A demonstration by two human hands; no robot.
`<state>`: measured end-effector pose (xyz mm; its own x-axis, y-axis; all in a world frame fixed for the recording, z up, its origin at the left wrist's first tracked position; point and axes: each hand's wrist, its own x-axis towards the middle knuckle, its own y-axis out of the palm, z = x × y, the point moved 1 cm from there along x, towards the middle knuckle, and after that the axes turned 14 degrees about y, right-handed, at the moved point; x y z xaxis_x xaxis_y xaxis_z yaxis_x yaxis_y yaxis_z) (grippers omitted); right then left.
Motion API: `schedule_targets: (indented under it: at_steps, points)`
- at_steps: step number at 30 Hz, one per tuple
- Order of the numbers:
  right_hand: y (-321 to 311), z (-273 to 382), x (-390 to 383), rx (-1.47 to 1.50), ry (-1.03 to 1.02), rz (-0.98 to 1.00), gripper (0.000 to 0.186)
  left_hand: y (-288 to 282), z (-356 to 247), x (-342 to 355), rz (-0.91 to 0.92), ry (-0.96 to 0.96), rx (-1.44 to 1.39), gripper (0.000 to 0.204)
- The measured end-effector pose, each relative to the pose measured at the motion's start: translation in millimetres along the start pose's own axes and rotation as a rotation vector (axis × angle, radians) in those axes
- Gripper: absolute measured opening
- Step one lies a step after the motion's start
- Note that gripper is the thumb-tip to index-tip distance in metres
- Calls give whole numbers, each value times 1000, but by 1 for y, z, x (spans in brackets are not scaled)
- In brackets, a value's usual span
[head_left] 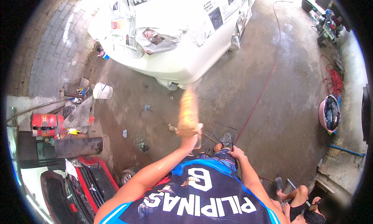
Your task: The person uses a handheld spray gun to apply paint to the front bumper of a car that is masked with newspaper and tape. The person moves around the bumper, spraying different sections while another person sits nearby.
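My left hand (pixel 189 139) is raised in front of my waist, closed around the lower end of an orange-yellow, bottle-shaped thing (pixel 189 111). Motion blurs it, so its exact kind does not show. Its far tip comes close to the lower edge of a white car body (pixel 167 64) partly covered with newspaper sheets (pixel 159 41). My right hand (pixel 236 153) is low at my right hip, against my dark shorts, with its fingers curled. Just beyond it, a thin red hose (pixel 259 99) runs down to the hand; whether the fingers hold it is hidden.
At left are a white bucket (pixel 102 91), a red tank (pixel 47 125) and red-and-black car parts (pixel 91 181). A pink basin (pixel 329 113) stands by the right wall. Another person (pixel 301 200) sits at lower right. Wires (pixel 211 136) lie near my feet.
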<state>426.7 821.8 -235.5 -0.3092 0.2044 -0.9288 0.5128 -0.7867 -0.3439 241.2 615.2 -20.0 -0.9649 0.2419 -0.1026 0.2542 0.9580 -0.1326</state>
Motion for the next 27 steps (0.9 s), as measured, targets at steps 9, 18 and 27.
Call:
schedule_targets:
  at_steps: [9,18,27]
  points:
    - [-13,-14,-7,-36,17,-14,51,-13,-18,8,-14,-29,-4,13]
    - [-9,-21,2,109,-33,-140,46,-14,-61,58,207,153,-40,12]
    - [16,-42,8,178,35,-60,42,-114,-52,59,-602,152,-454,19]
